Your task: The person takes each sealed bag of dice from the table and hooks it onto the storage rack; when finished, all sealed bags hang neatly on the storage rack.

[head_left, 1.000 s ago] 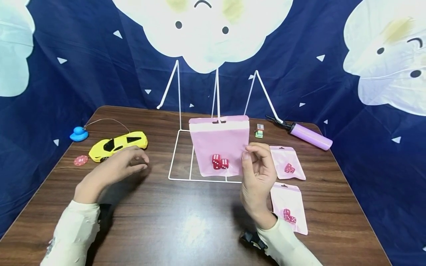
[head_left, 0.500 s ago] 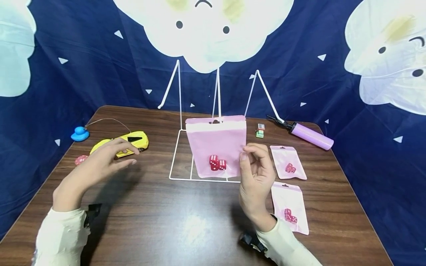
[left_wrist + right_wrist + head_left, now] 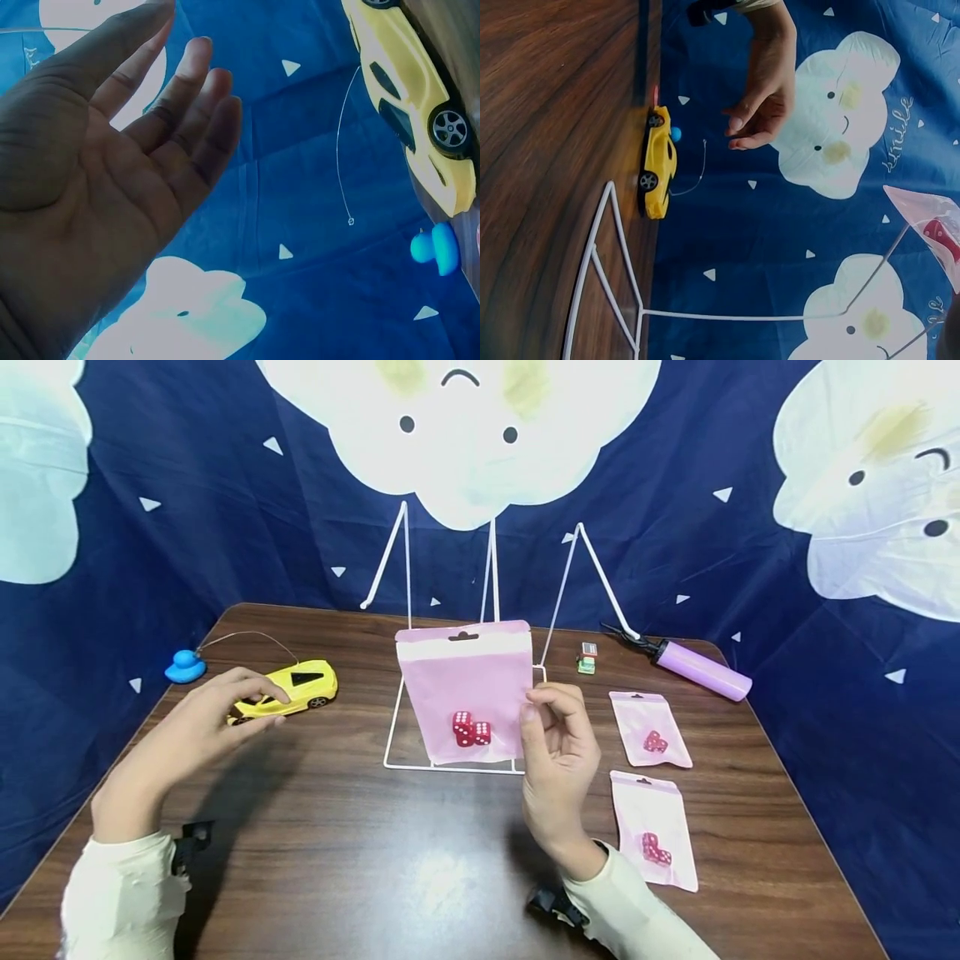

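My right hand (image 3: 561,768) pinches the right edge of a pink zip bag (image 3: 467,677) between thumb and fingers. The bag hangs upright above the table, its slotted top edge uppermost, with red dice (image 3: 471,729) at its bottom. Behind it stands a white wire rack (image 3: 390,727) with upright hooked arms, partly hidden by the bag. My left hand (image 3: 187,735) is raised at the left with fingers relaxed and holds nothing. It overlaps the yellow toy car (image 3: 318,681) in the head view; in the left wrist view the car (image 3: 409,90) lies apart from the fingers.
Two more pink bags with dice, a far one (image 3: 637,718) and a near one (image 3: 667,802), lie at the right. Behind them are a purple hand pump (image 3: 701,670) and a small green item (image 3: 587,665). A blue rubber duck (image 3: 185,667) sits at the left edge.
My right hand has shifted left with the pink bag, uncovering more of the rack's right side. My left hand has drawn back to the left, covering the red chip.
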A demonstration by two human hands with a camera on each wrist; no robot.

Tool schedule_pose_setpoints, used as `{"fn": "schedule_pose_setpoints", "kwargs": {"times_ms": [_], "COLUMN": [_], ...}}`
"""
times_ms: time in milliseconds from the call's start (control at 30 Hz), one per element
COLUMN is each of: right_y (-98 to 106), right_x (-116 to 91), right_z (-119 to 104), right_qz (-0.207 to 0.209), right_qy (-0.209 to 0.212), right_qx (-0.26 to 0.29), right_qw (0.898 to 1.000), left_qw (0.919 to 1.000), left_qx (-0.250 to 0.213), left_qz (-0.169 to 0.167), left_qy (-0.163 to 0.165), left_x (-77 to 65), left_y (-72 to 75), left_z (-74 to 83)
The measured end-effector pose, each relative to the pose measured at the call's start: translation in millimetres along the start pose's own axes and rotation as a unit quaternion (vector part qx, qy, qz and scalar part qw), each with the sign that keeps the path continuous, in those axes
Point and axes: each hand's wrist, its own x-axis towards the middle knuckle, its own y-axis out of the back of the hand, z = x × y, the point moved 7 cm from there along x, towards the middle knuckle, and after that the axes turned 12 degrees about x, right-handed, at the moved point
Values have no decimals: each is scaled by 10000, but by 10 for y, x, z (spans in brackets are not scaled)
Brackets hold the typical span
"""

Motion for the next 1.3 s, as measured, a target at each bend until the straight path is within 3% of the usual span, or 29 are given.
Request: {"fn": "schedule_pose_setpoints", "kwargs": {"times_ms": [833, 1300], "right_y": [-450, -626], "right_x": [-64, -89], "right_z": [293, 443], "right_qz": [-161, -195], "right_qy": [-324, -552], "right_qx": [720, 1034], "right_qw": [9967, 9929], "left_qw": [9995, 9996], "left_qx": [-213, -220], "left_qz": [208, 162], "left_qy": [-103, -95], "left_x": [-11, -3], "left_y": [20, 31], "left_z": [-20, -17]}}
